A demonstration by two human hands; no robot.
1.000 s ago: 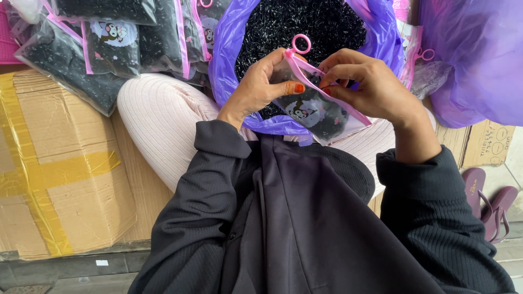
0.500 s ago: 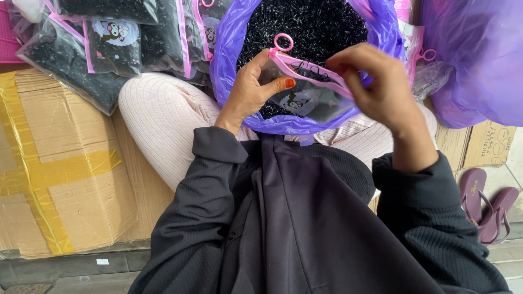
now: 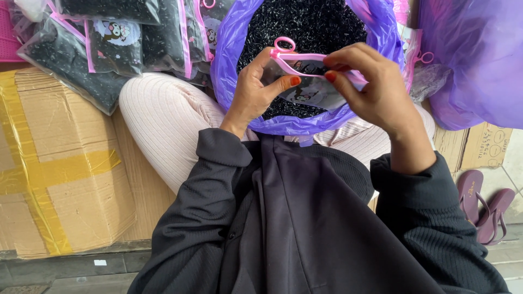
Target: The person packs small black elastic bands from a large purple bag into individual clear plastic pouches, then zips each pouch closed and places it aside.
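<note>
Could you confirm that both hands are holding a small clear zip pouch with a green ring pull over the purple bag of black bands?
Not quite: the ring pull is pink, not green, as the head view shows. The rest holds: the left hand and right hand both hold the small clear zip pouch over the purple bag of black bands.

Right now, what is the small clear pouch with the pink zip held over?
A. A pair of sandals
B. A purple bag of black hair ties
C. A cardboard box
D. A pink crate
B: both the left hand and right hand hold the pouch above the purple bag of black ties.
</note>
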